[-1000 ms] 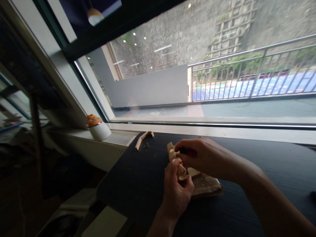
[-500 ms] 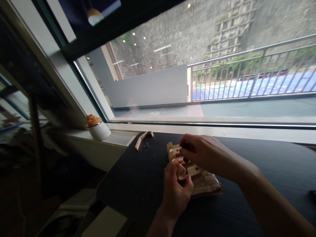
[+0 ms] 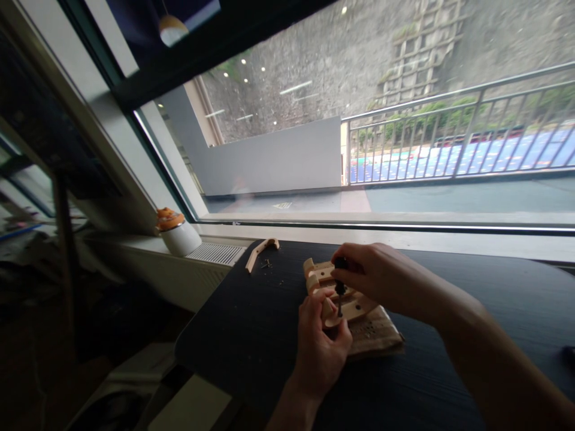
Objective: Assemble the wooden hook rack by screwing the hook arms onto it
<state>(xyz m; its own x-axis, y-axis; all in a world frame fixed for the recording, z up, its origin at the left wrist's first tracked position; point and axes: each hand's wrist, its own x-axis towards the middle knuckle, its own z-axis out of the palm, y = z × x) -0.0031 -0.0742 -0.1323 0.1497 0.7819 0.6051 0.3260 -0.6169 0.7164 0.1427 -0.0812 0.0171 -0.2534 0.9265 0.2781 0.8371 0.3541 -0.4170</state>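
A screwdriver point(image 3: 340, 287) with a black handle stands nearly upright, its handle gripped between the fingers of my right hand point(image 3: 366, 269). Its tip meets the nearest of several curved wooden hooks. That wooden hook point(image 3: 353, 309) lies on a brown wooden board point(image 3: 376, 335) and has a dark hole to the right of the screwdriver. My left hand point(image 3: 321, 347) pinches the hook's rounded left end, thumb in front and fingers behind. Farther back on the board sit similar wooden hooks point(image 3: 320, 272), partly covered by my right hand.
On the dark table point(image 3: 233, 317), a loose wooden hook point(image 3: 260, 254) lies at the back left beside small screws point(image 3: 266, 263). A white pot with an orange top point(image 3: 179, 235) stands on the sill. The window point(image 3: 287, 167) rises behind the table.
My right hand has shifted slightly to the right and its grip has turned, showing more of the screwdriver's handle. The screwdriver stands more upright. My left hand has stayed in place.
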